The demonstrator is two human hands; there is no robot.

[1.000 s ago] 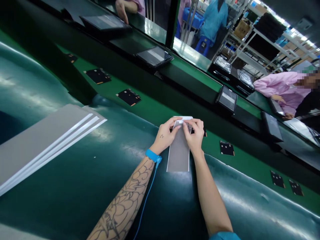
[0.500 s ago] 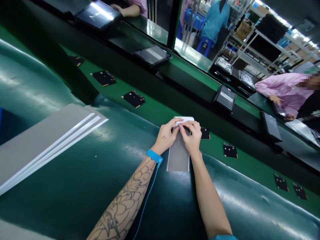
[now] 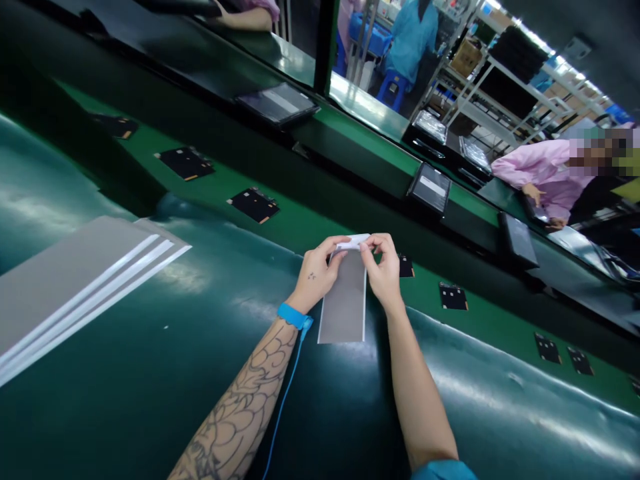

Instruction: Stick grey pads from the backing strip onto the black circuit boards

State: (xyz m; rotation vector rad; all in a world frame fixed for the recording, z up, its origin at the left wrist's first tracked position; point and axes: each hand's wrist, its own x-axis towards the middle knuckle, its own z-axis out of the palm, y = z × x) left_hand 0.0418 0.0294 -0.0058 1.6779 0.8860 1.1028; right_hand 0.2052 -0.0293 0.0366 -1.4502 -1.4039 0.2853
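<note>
Glossy dark green anti-static matting [image 3: 150, 413] is spread over the counter, and a bright green conveyor belt [image 3: 295, 223] runs along its far side, with small square black pads [image 3: 254, 205] laid on the belt at intervals. Beyond the belt, dark flat panels [image 3: 429, 188] are set in a row along a far rail. A co-worker in a pink smock [image 3: 543, 175] is seen at far right, and a co-worker in a blue smock [image 3: 413, 40] is seen further off, left of metal shelving [image 3: 515, 87].

A long grey film strip [image 3: 344, 297] with white edges is placed near the middle of the matting, close to the belt, with its length pointing toward the person. A white tab [image 3: 353, 241] at its far end is pinched by the left hand [image 3: 320, 272] and the right hand [image 3: 384, 273], the grip of each being closed on it. The near end is left lying flat, so the strip appears to be steadied by the matting while the tab is handled; whether a layer is being separated cannot be made out from this angle. A stack of grey sheets [image 3: 75, 293] is kept at left, within reach. A blue wrist strap [image 3: 291, 316] is worn on the tattooed left forearm [image 3: 240, 407], and a thin blue cord [image 3: 283, 407] is led from it toward the near edge, as an earthing lead would be.
</note>
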